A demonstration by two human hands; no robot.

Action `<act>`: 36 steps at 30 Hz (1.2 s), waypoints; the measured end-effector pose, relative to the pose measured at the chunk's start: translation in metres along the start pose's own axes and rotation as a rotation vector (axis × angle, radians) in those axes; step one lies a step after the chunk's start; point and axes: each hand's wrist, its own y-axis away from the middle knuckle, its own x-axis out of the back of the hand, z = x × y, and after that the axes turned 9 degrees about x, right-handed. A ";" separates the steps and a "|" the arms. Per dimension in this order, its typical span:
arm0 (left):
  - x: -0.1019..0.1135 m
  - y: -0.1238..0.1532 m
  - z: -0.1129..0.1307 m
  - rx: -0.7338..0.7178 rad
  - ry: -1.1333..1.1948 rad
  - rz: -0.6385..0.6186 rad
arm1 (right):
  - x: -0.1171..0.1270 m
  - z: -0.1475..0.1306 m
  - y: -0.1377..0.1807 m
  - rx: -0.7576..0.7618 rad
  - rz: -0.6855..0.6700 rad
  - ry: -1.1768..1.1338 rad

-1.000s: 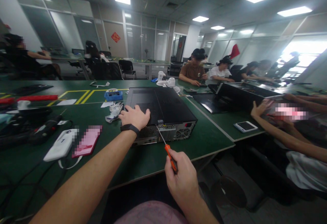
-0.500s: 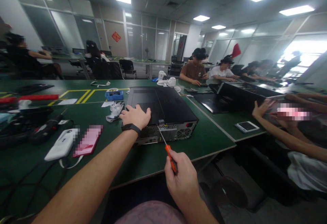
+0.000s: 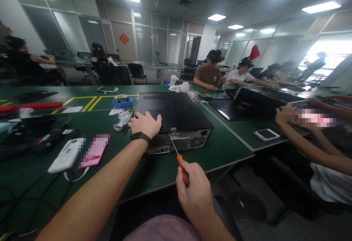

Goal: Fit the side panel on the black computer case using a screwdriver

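A black desktop computer case [image 3: 178,112] lies flat on the green table [image 3: 154,171], its rear panel with fan grille facing me. My left hand [image 3: 145,123] rests palm-down on the case's near left top, fingers spread, a black band on the wrist. My right hand [image 3: 194,193] is closed around the orange handle of a screwdriver [image 3: 178,156]. The thin shaft slants up and left, and its tip touches the rear panel just below the top edge.
Left of the case lie a white power bank [image 3: 67,155], a pink phone [image 3: 95,151], dark tools and cables. A blue tray [image 3: 122,102] and a white cloth [image 3: 123,118] sit behind. Another person's arm [image 3: 305,143] reaches in at right near a phone [image 3: 266,134]. Other people sit at tables beyond.
Hardly anything has moved. My right hand with the screwdriver has shifted very slightly up and left. The neighbour's hand at right has drawn back a little.
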 end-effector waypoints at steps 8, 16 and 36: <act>-0.008 -0.011 0.017 -0.004 -0.002 0.001 | -0.008 0.015 -0.007 -0.053 0.005 0.007; -0.010 -0.011 0.015 -0.015 -0.020 0.011 | -0.009 0.011 -0.005 -0.041 -0.007 0.028; -0.009 -0.009 0.013 -0.038 -0.008 0.022 | -0.004 0.007 -0.011 -0.148 0.055 -0.015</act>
